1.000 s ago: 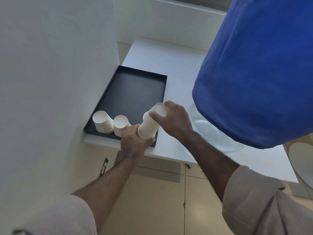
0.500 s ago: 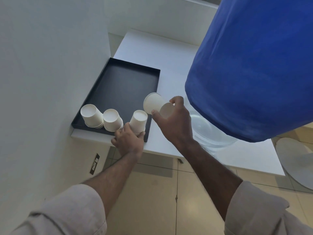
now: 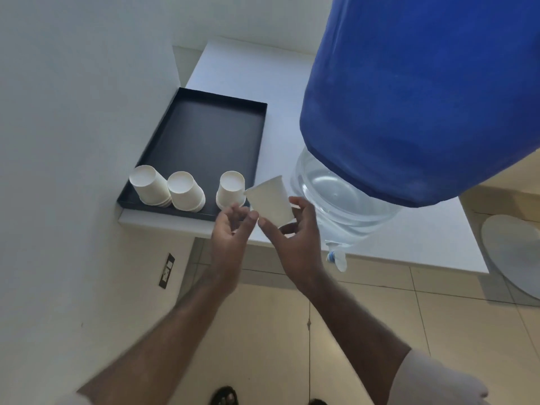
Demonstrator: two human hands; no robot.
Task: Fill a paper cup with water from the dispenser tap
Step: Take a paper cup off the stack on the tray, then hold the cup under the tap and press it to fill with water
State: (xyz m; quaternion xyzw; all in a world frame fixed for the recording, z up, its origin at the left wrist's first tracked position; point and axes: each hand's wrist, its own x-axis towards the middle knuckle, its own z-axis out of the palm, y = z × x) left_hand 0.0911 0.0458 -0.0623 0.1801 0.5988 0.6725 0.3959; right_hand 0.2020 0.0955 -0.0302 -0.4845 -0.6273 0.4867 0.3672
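Note:
My right hand (image 3: 292, 229) holds a single white paper cup (image 3: 270, 198) by its lower part, mouth tilted up and to the left, just in front of the tray's near right corner. My left hand (image 3: 232, 229) hovers beside it with fingers loosely curled, holding nothing. The dispenser is a clear water jar (image 3: 336, 197) under a blue cover (image 3: 423, 97) on the white counter (image 3: 233, 68). Its small white tap (image 3: 336, 258) with a blue part sticks out over the counter's front edge, right of my right hand.
A black tray (image 3: 204, 124) on the counter carries three stacks of upturned white cups (image 3: 181, 191) along its near edge. A white wall stands close on the left, with a socket (image 3: 166, 270) low down. Beige tiled floor lies below; a round white object (image 3: 514, 255) is at the right.
My right hand pulled one cup off the stack and turned it mouth up, moving it toward me. My left hand let go of the stack, which now stands on the tray.

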